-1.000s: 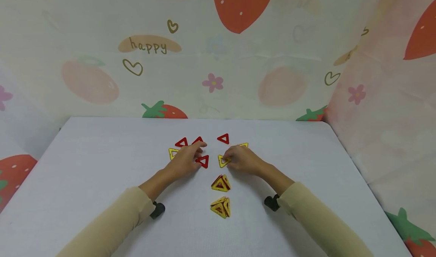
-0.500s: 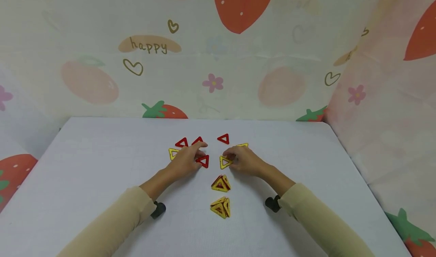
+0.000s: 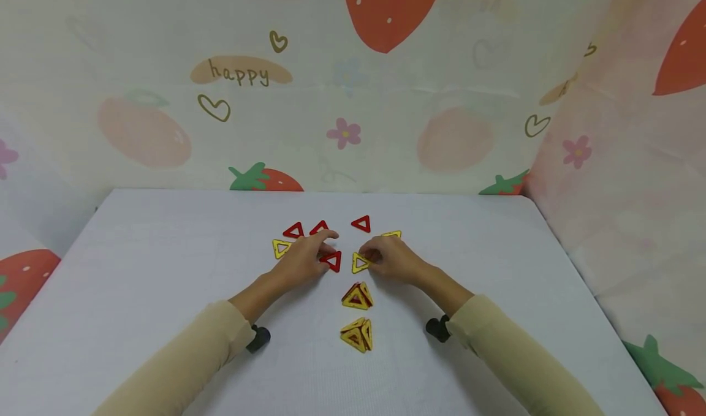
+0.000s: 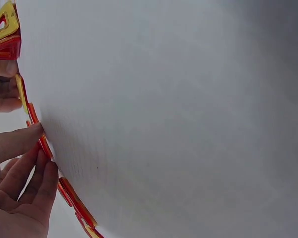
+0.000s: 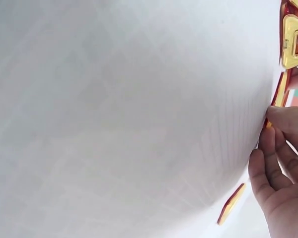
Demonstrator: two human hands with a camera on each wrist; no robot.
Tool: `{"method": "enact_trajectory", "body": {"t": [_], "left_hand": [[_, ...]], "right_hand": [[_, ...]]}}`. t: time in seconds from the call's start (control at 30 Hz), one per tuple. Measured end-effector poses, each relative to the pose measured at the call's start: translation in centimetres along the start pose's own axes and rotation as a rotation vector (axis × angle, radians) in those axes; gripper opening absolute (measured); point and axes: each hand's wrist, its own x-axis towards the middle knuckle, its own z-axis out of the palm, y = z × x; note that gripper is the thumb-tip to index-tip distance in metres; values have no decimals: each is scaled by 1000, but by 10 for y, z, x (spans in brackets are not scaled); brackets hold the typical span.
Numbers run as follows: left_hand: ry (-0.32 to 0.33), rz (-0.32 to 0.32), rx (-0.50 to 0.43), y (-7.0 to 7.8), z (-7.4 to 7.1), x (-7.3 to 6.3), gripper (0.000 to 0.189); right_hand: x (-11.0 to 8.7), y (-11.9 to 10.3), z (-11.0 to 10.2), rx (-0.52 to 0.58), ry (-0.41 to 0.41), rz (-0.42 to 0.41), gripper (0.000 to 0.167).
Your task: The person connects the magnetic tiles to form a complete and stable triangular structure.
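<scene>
My left hand (image 3: 300, 260) pinches a red triangular magnetic tile (image 3: 339, 261) between thumb and fingers. Facing it, a yellow triangular magnetic tile (image 3: 354, 263) is pinched by my right hand (image 3: 396, 260). In the head view a narrow gap separates the two tiles, both low over the white table. The left wrist view has the red tile (image 4: 45, 147) nearly edge-on, with the thumb on one side and fingertips on the other. Fingers of my right hand cover part of the yellow tile. Two small pyramids of red and yellow tiles, one nearer (image 3: 368, 336) and one farther (image 3: 355, 306), stand in front.
Loose tiles lie farther back: a red one (image 3: 291, 229) and a yellow one (image 3: 275, 249) at left, another red one (image 3: 368, 223) in the middle, and a yellow one (image 3: 393, 233) partly behind my right hand. The white table (image 3: 165, 269) ends at a printed cloth backdrop.
The yellow tile in my right hand shifts slightly right, then back left. The red tile in my left hand edges right, so the gap between them narrows. The pyramids stay put.
</scene>
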Motion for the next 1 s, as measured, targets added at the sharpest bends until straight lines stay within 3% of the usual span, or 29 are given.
{"method": "enact_trajectory", "body": {"t": [0.7, 1.0], "left_hand": [[-20, -23, -45, 9, 6, 3, 53], [-14, 2, -38, 11, 10, 4, 51]], "right_hand": [[4, -7, -3, 6, -38, -1, 27], [7, -8, -1, 1, -38, -1, 26]]}}
